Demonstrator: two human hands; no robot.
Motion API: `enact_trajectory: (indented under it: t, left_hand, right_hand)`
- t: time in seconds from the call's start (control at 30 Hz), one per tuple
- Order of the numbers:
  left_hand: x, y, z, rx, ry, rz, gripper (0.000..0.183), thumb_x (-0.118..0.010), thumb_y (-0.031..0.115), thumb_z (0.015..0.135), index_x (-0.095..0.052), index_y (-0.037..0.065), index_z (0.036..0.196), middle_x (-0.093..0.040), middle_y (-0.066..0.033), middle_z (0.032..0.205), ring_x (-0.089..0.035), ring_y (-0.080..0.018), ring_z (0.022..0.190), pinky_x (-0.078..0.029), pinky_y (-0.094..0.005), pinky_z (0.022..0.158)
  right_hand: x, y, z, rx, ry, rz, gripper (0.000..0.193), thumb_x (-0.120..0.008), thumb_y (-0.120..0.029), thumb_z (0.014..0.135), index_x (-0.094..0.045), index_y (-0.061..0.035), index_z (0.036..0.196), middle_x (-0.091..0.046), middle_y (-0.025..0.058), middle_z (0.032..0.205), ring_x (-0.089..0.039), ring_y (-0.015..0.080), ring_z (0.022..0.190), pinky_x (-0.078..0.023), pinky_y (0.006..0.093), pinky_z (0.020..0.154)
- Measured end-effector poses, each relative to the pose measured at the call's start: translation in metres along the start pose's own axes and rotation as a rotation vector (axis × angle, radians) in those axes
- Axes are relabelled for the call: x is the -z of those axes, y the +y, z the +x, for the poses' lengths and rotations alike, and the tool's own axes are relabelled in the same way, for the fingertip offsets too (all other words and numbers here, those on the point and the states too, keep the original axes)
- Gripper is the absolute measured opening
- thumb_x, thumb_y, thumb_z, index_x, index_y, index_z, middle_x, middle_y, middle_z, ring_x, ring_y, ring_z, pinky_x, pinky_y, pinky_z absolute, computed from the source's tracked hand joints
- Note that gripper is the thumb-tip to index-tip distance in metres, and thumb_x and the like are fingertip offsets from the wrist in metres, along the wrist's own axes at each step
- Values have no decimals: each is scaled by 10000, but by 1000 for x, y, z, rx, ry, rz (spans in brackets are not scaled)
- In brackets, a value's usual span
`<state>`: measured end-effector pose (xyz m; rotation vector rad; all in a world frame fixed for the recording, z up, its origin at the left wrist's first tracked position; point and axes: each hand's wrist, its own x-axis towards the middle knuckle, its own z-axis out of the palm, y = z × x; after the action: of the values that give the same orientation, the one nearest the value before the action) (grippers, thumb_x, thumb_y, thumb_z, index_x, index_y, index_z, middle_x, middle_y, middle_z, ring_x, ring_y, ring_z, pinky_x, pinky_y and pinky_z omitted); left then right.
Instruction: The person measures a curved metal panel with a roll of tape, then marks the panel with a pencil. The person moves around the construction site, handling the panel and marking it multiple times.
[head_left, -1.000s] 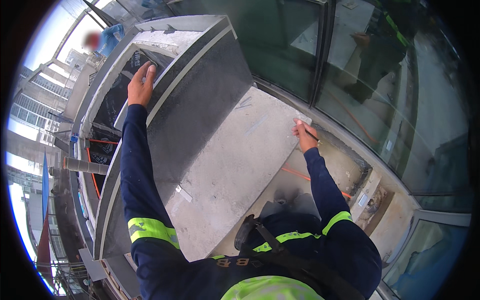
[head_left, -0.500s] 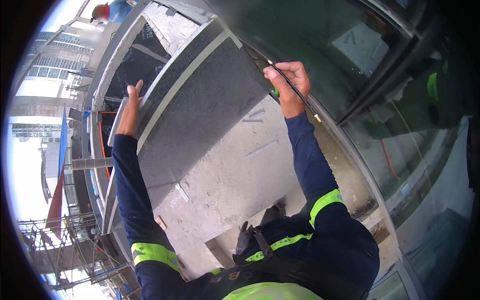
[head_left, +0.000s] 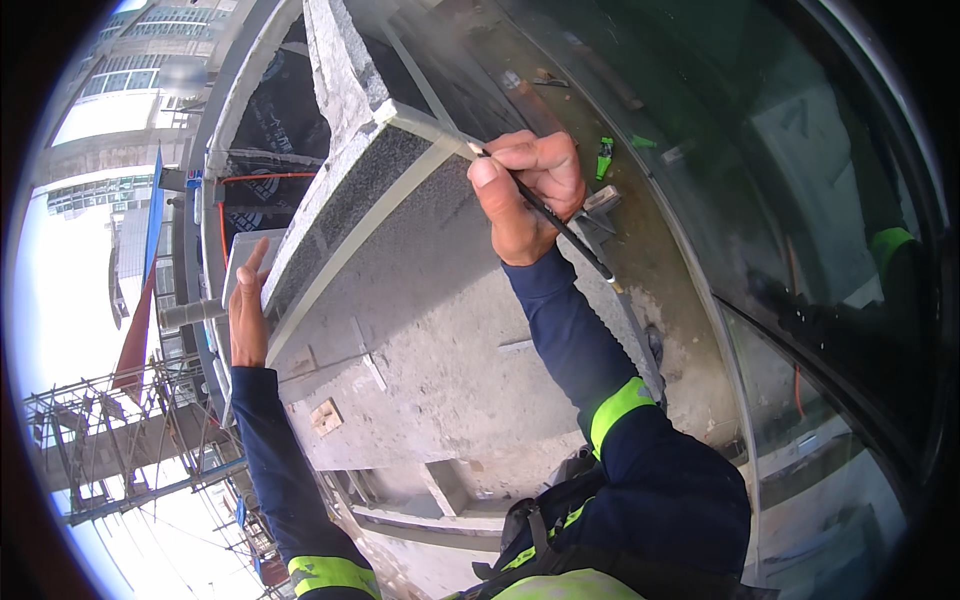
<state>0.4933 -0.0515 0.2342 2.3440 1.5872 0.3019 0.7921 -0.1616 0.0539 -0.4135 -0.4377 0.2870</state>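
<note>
- While my right hand [head_left: 528, 195] pinches a thin dark pencil-like tool [head_left: 548, 215] between thumb and curled fingers, its tip sits at the near corner of the grey granite slab [head_left: 380, 200], toward eleven o'clock from my knuckles.
- My left hand [head_left: 247, 310] lies flat and spread at nine o'clock, fingers straight, palm pressed to the slab's outer edge; it grips nothing and only steadies the stone.
- As I judge it, the step in hand is marking or scribing at the slab's corner, where its pale cut edge meets the polished face.
- The next move, I think, calls for a steady wrist and the left palm holding the stone firm, so the tip follows the edge without skating off the speckled surface.
- The slab rests tilted on the rough concrete ledge [head_left: 440, 380], which runs from the middle of the view down toward six o'clock.
- At one o'clock from my right hand a small bright green object [head_left: 604, 158] lies on the dusty sill beside the dark glass wall [head_left: 820, 230]; I cannot tell what it is.
- No package or label shows near my hands. At nine o'clock, far off, hangs a long banner [head_left: 142, 300], blue at the top and red below; its markings are too small to make out.
- Scaffolding [head_left: 110, 450] stands at seven o'clock.
</note>
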Motion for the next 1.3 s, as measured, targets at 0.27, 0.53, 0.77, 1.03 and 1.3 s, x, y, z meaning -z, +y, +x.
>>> enact_trajectory:
  t: [0.27,0.53,0.77,1.03,1.3]
  left_hand:
    - [1,4,2,30,-3,29,1093,-194,906,948,-518,70,1571,-627,-304,1414,-585,-402,1367,-353,-536,1199]
    - [-1,0,1,58,-6,-9,1102,-202,920,936,-515,79,1576,-651,-339,1349,-593,-402,1350,-359,-513,1197]
    - [1,10,0,26,-24,13,1070,-223,881,974,-499,41,1577,-654,-325,1358,-585,-383,1360,-359,-476,1198]
    - [0,12,2,34,-53,-35,1042,-251,854,996,-498,21,1570,-632,-327,1380,-576,-365,1363,-345,-455,1208]
    - [2,13,2,15,-49,3,1071,-230,867,984,-519,6,1552,-603,-239,1478,-604,-366,1325,-377,-463,1188]
  right_hand:
    - [3,23,4,166,-66,-106,269,-815,-43,885,-577,-99,997,-743,92,893,-655,68,694,-535,246,587]
    - [5,25,4,242,-74,-168,267,-837,-35,855,-611,-100,984,-755,113,896,-713,116,721,-577,270,606]
    - [3,20,5,251,-92,-187,266,-809,-38,899,-585,-111,1024,-734,89,888,-645,99,726,-552,287,679]
    - [7,25,6,281,-109,-210,262,-807,-34,894,-583,-100,1014,-742,111,883,-652,103,705,-553,288,658]
    - [0,25,7,297,-42,-170,257,-840,-33,841,-611,-100,936,-753,104,844,-706,125,671,-557,264,573]
